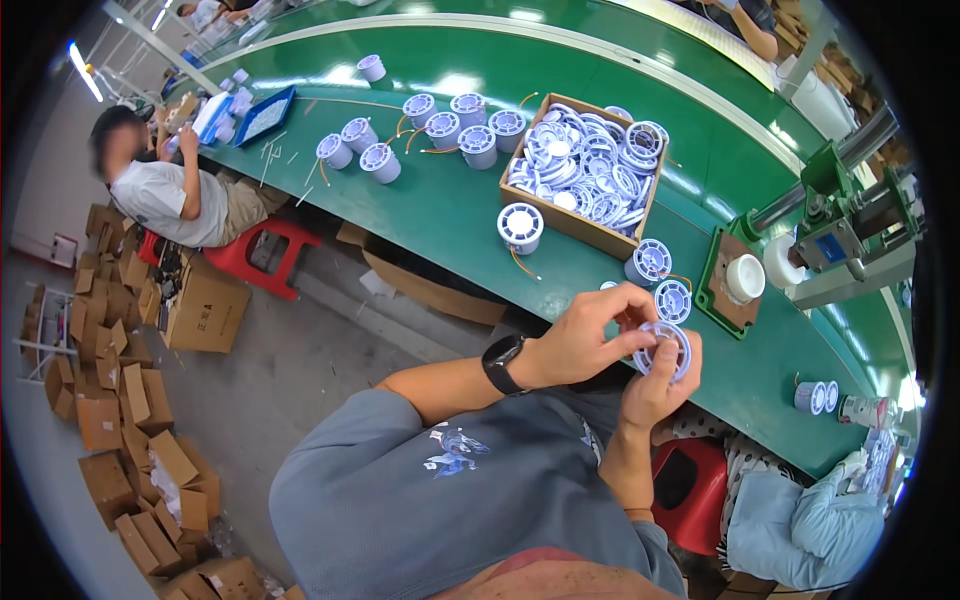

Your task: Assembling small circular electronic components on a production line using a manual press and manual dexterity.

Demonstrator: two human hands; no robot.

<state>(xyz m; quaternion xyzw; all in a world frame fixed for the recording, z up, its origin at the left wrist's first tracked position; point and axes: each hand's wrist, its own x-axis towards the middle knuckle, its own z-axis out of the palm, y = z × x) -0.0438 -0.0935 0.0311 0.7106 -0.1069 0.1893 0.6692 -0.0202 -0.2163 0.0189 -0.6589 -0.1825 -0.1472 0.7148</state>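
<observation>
In front of my chest, both hands hold a round white slotted cap, tilted so its ribbed face partly shows. My left hand, with a black watch on its wrist, pinches the cap's left edge with thumb and fingertips. Curled around the lower and right side of it is my right hand, its thumb lying across the face. Just beyond the cap, a white round housing with a slotted top stands on the green table. Another housing stands behind that one.
An open cardboard box full of white slotted caps sits ahead. Several wired housings stand to its left. At right is a press with a white ring on its base. A co-worker sits far left, near a blue tray.
</observation>
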